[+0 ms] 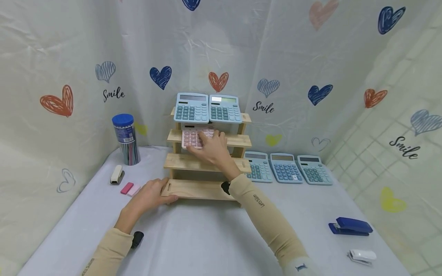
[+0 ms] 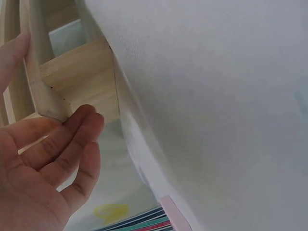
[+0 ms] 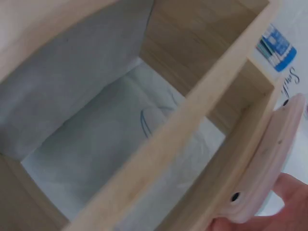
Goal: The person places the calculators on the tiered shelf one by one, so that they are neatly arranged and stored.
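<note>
A pink calculator [image 1: 192, 138] leans on the second tier of a stepped wooden rack [image 1: 203, 163] at the table's middle. My right hand [image 1: 213, 148] holds it, fingers spread over its keys. In the right wrist view the calculator's pale pink back [image 3: 269, 159] lies against a rack slat [image 3: 192, 120], with a fingertip below it. My left hand [image 1: 152, 195] grips the rack's bottom left front corner. The left wrist view shows the thumb and fingers [image 2: 72, 144] either side of that wooden corner [image 2: 72, 77]. Two blue calculators [image 1: 207, 108] stand side by side on the top tier.
Three blue calculators [image 1: 286, 168] lie in a row on the table right of the rack. A blue-capped pencil tube [image 1: 126, 138], a small white stapler [image 1: 117, 174] and pink erasers [image 1: 130, 188] sit left. A blue stapler [image 1: 350, 226] and a white one [image 1: 362, 256] lie near right.
</note>
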